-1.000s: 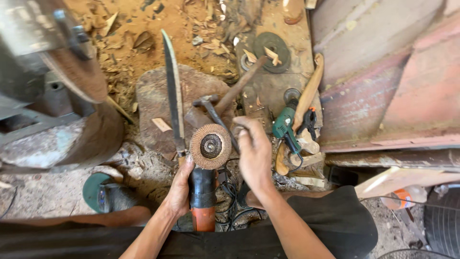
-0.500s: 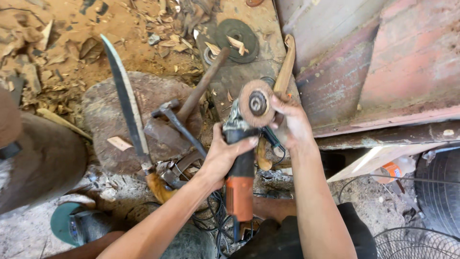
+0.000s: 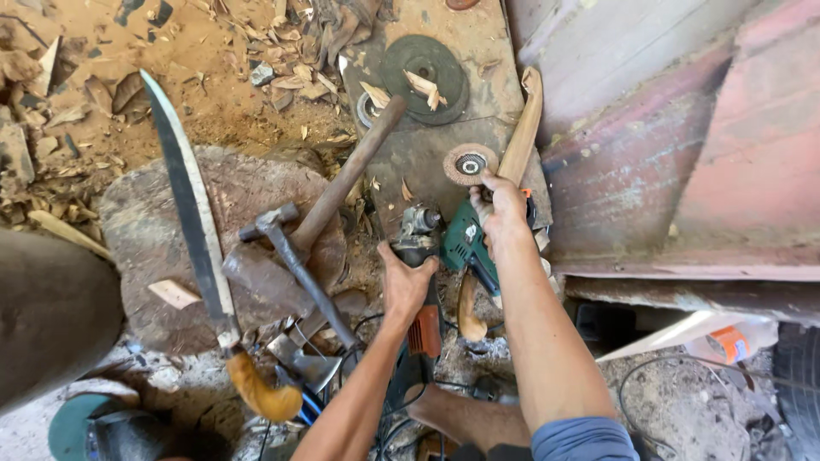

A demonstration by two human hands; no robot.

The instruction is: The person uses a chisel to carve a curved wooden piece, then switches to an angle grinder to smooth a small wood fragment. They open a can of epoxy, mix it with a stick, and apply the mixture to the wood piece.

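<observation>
Orange-bodied angle grinder (image 3: 416, 282) is lying on the ground, its neck being gripped by the closed left hand (image 3: 405, 286). Right hand (image 3: 498, 205) fingers are pinching the removed flap disc (image 3: 469, 164) above the bare spindle. Judged step: disc changing; next, a steady placing of the disc.

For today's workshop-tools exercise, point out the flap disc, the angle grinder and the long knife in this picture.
flap disc (image 3: 469, 163), head view, on its metal hub.
angle grinder (image 3: 416, 229), head view, on its grey gear head.
long knife (image 3: 190, 207), head view, on the middle of its blade.
</observation>
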